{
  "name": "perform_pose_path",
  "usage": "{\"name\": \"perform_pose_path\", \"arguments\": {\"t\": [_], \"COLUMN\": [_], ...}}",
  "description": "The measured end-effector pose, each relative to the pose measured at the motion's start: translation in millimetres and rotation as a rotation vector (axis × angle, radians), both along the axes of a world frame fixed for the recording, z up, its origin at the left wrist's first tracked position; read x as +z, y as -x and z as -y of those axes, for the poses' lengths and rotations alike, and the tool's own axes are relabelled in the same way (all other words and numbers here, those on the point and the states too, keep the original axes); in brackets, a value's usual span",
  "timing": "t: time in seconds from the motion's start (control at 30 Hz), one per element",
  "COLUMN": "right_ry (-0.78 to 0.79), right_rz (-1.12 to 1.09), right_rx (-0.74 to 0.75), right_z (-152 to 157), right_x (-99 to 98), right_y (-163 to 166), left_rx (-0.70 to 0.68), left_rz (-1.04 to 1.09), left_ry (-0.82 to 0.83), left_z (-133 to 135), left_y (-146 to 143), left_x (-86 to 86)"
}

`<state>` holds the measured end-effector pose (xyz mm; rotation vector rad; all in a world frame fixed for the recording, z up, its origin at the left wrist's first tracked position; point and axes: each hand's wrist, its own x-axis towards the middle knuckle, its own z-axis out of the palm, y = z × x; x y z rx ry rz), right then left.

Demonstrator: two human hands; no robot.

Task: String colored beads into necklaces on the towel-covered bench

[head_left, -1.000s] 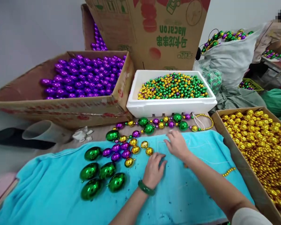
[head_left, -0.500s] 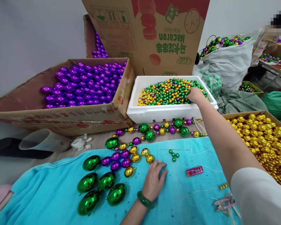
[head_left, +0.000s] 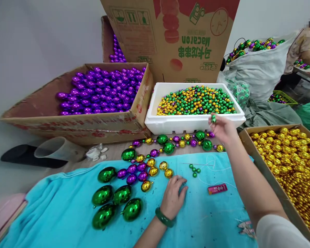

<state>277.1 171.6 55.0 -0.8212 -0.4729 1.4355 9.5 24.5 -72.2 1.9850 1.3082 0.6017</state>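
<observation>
Bead stringing under way, judged partial. The surface (head_left: 74, 162) carries a turquoise towel (head_left: 67, 210) as work mat. Largest stock: a cardboard box of purple beads (head_left: 103, 89) at far left, a box of gold beads (head_left: 291, 162) at right, a white foam box (head_left: 196, 120) of small mixed green, gold and purple beads between them, with a tall printed carton (head_left: 175, 38) upright behind it. Done, as it appears: a finished strand (head_left: 178, 141) of alternating green, purple and gold beads lies just in front of the foam box. Left, as it appears: five big green beads (head_left: 113, 196) lie loose on the towel, with a cluster of purple and gold beads (head_left: 144, 170) just beside them, and thin white thread (head_left: 209, 165) lies unstrung. The left hand (head_left: 174, 196) rests flat on the towel, fingers loosely together, a green bangle at the wrist, holding nothing. The right hand (head_left: 222, 129) hovers over the near rim of the foam box, pinching a small green bead (head_left: 213, 119) at its fingertips. Three or four small green beads (head_left: 194, 170) sit on the towel near a small pink packet (head_left: 217, 188). A clear plastic cup (head_left: 58, 148) lies on its side at left. Another person works at far right, well apart. Nothing blocks either hand.
</observation>
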Motion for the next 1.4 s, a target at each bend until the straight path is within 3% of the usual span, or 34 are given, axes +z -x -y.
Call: {"name": "perform_pose_path", "arguments": {"t": [0.13, 0.27, 0.5, 0.9, 1.03, 1.13, 1.23, 1.3, 1.4], "right_ry": [0.232, 0.256, 0.23, 0.28, 0.272, 0.266, 0.252, 0.246, 0.24], "right_rz": [-0.23, -0.317, -0.343, -0.436, -0.438, -0.44, -0.44, -0.446, -0.458], "right_rx": [0.045, 0.064, 0.129, 0.095, 0.081, 0.087, 0.084, 0.077, 0.077], "right_z": [57, 93, 113, 120, 120, 120, 119, 119, 118], "right_x": [-43.9, -63.6, -59.8, -59.2, -58.1, -57.4, -58.2, -59.5, -61.4], "right_y": [38, 59, 65, 68, 66, 63, 57, 54, 53], "left_rx": [-0.003, -0.003, -0.009, 0.001, -0.018, -0.065, 0.015, 0.083, 0.175], "left_rz": [-0.005, -0.006, -0.018, -0.065, -0.064, -0.138, -0.33, -0.46, -0.606], "left_ry": [-0.009, -0.009, -0.035, -0.131, -0.287, -0.516, -0.684, -0.76, -0.74], "left_z": [0, 1, 4, 8, 13, 27, 41, 49, 58], "left_y": [0, -1, -2, -7, -5, 20, 67, 101, 139], "left_x": [-0.6, -2.3, -4.1, -13.2, -0.9, 23.9, 44.8, 48.7, 40.7]}}
